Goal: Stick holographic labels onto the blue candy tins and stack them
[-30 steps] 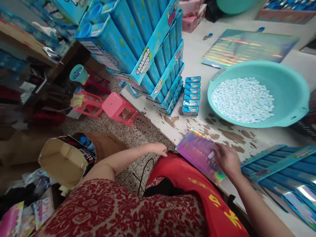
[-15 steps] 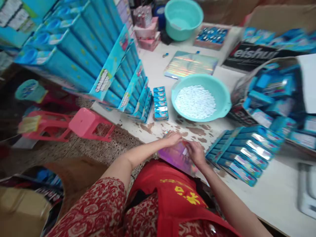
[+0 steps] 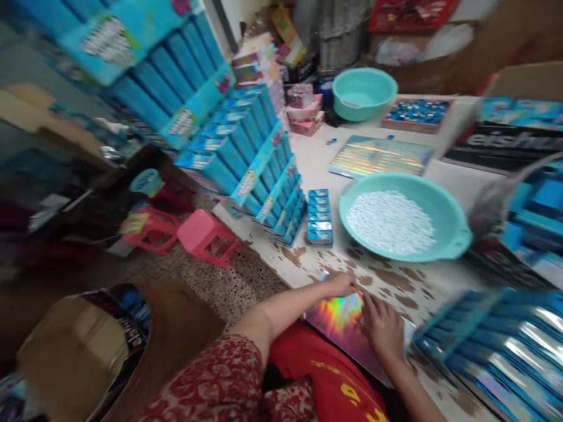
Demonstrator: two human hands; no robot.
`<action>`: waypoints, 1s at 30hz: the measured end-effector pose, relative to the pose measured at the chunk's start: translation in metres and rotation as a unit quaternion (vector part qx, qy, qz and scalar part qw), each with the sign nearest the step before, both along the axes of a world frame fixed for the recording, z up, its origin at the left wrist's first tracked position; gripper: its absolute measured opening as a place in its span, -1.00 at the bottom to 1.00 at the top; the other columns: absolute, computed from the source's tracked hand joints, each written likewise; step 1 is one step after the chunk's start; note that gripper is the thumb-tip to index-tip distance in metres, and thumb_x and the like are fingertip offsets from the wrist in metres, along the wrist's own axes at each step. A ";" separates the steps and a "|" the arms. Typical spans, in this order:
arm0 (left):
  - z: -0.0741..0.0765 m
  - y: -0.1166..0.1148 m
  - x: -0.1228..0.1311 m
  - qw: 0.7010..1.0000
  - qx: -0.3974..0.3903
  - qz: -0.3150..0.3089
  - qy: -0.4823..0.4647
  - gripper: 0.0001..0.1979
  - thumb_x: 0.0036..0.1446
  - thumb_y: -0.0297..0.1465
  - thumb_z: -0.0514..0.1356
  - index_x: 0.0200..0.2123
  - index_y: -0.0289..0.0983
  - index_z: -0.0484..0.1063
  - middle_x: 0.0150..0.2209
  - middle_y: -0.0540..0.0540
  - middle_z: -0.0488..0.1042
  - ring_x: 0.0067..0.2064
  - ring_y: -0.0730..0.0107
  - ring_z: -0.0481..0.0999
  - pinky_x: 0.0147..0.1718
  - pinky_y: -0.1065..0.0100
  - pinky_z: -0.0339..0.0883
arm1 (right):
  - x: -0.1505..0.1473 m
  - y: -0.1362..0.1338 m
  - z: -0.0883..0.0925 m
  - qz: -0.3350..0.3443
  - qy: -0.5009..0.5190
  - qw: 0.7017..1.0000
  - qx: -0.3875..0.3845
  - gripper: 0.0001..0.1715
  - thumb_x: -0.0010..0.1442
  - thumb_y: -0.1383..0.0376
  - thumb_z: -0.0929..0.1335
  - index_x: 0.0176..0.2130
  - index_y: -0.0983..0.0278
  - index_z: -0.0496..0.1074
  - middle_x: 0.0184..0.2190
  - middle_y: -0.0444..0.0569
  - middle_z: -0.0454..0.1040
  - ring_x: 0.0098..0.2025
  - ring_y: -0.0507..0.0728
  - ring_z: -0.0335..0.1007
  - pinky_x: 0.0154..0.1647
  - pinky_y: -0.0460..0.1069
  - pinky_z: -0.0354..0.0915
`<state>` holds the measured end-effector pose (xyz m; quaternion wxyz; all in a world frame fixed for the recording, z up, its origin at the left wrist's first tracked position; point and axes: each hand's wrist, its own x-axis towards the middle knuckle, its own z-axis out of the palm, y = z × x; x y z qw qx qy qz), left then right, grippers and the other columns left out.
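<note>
A shiny holographic card sheet (image 3: 338,316) lies at the near edge of the worn white table (image 3: 308,264). My left hand (image 3: 343,285) rests on the sheet's far corner with its fingers curled down on it. My right hand (image 3: 383,325) lies on the sheet's right part, fingers bent and pressing it. Just right of my right hand sits a blue display tray of long packets (image 3: 492,346). A teal basin of small white tablets (image 3: 398,220) stands beyond the sheet.
Stacked blue display boxes (image 3: 250,158) fill the table's left side, with a short row of small blue tins (image 3: 319,217) beside them. Farther back lie a stack of holographic sheets (image 3: 380,155) and an empty teal basin (image 3: 364,92). Pink stools (image 3: 200,234) and a cardboard box (image 3: 74,351) stand on the floor.
My left hand came from the table edge onto the holographic sheet, beside my right hand. The view swung up and to the right and is blurred by motion.
</note>
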<state>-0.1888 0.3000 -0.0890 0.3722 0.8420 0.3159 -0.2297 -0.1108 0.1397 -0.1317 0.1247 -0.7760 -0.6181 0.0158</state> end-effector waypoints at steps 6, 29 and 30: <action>-0.013 -0.002 -0.002 1.000 -0.001 -0.012 0.012 -0.82 0.13 -0.31 0.12 -0.30 -0.22 0.49 -0.21 -0.07 0.53 -0.16 0.31 0.47 -0.27 0.37 0.32 | -0.002 -0.005 -0.006 0.010 -0.024 0.998 0.056 -0.70 0.19 0.31 0.20 -0.13 0.22 0.41 -0.10 0.13 0.44 -0.24 0.27 0.35 -0.35 0.09 0.21; 0.076 -0.011 0.007 0.825 -0.400 0.177 -0.358 -0.47 0.03 -0.14 0.21 0.04 -0.25 0.30 -0.03 -0.20 0.43 -0.03 0.23 0.40 -0.15 0.28 0.31 | 0.011 -0.010 0.163 -0.244 0.380 0.875 0.176 -0.74 0.22 0.15 0.27 -0.40 0.25 0.37 -0.50 -0.13 0.43 -0.47 0.03 0.33 -0.42 -0.09 0.23; 0.087 -0.017 0.012 0.827 -0.413 0.163 -0.344 -0.53 -0.04 -0.18 0.27 -0.07 -0.27 0.38 -0.15 -0.16 0.47 -0.14 0.29 0.44 -0.22 0.33 0.32 | 0.013 -0.012 0.168 -0.255 0.387 0.867 0.184 -0.75 0.22 0.15 0.27 -0.39 0.25 0.37 -0.49 -0.13 0.43 -0.46 0.03 0.32 -0.42 -0.09 0.23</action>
